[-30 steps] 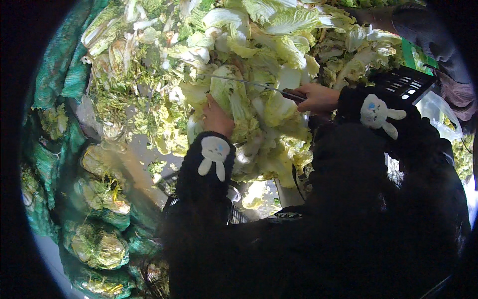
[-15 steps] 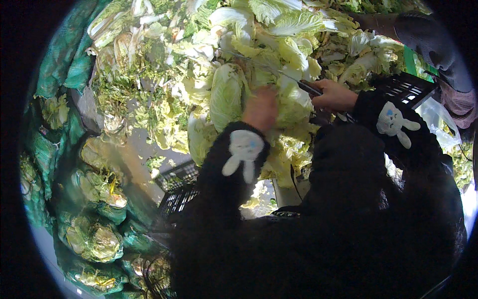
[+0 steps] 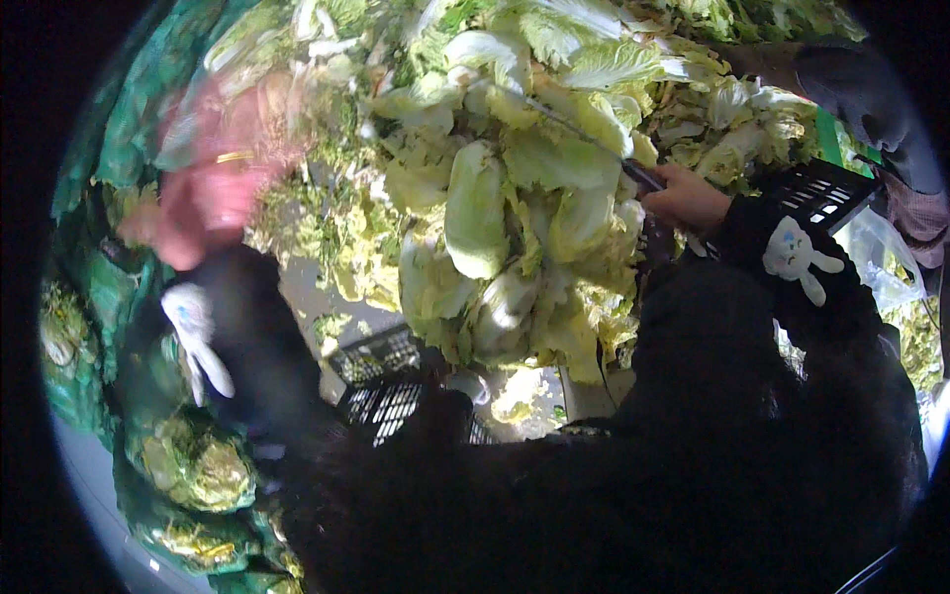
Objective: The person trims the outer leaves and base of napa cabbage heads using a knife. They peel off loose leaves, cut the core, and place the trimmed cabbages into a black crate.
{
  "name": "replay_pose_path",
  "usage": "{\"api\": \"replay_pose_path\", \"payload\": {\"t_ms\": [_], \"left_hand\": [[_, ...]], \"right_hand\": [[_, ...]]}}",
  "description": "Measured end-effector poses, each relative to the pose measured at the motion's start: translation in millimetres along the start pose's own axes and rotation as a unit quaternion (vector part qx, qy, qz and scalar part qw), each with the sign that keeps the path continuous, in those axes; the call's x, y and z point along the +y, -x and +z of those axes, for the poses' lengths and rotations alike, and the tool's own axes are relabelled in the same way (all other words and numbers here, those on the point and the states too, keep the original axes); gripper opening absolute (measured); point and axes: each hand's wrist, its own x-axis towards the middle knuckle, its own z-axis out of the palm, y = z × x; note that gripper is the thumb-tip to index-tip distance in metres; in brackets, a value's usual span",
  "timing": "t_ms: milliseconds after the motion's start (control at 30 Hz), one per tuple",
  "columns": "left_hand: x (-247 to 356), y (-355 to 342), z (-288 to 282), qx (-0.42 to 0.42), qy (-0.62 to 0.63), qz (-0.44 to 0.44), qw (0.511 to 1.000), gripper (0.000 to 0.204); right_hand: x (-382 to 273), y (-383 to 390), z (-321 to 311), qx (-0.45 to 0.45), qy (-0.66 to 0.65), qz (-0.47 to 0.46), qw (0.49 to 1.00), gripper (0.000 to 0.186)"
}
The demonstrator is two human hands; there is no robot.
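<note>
Left arm (image 3: 252,307) swung from the cabbage head (image 3: 477,213) to green netting (image 3: 117,129) at far left. Blurred pinkish-red shape (image 3: 210,193), yellow-banded, newly there at sleeve's end; nature unclear. Cabbage head now uncovered: the knife (image 3: 643,176), across it a second ago, has shifted right, beyond it.

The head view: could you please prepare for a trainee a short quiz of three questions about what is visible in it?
1. Multiple choice. What does the right hand hold?
A) a plastic crate
B) a knife
C) a cabbage leaf

2. True or false. The left hand is away from the pale napa cabbage in the middle.

3. Fill in the missing word. The mesh sacks along the left side are ____ in colour.

Key: 1. B, with the handle in the grip. 2. True; it is blurred, over at the left side. 3. Green.
</note>
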Motion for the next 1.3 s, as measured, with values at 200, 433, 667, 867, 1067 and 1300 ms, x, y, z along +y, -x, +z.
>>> {"api": "replay_pose_path", "payload": {"t_ms": [200,433,667,867,1067,1300], "left_hand": [[-96.2,-38.0,86.4,0.279,0.47,-0.224,0.807,0.066],[22.7,-190.3,64.4,0.429,0.094,0.135,0.888,0.062],[176.2,-300.2,46.7,0.317,0.102,-0.112,0.936,0.112],[207.6,-334.7,97.6,0.365,-0.065,-0.09,0.924,0.068],[169.6,-288.6,26.0,0.132,0.096,0.018,0.986,0.034],[152.2,-112.2,-79.9,-0.103,0.716,0.28,0.631,0.091]], "right_hand": [[-12.6,16.3,-11.3,0.078,-0.041,-0.051,0.995,0.019],[-17.2,52.8,-18.9,0.143,-0.206,-0.058,0.966,0.018],[-14.7,71.5,-40.5,0.192,-0.273,-0.058,0.941,0.017],[-15.6,79.7,-49.3,0.185,-0.312,-0.076,0.929,0.018],[-5.9,77.5,-48.4,0.188,-0.302,-0.071,0.932,0.017],[-1.7,72.7,-46.7,0.182,-0.323,-0.137,0.919,0.017]]}}
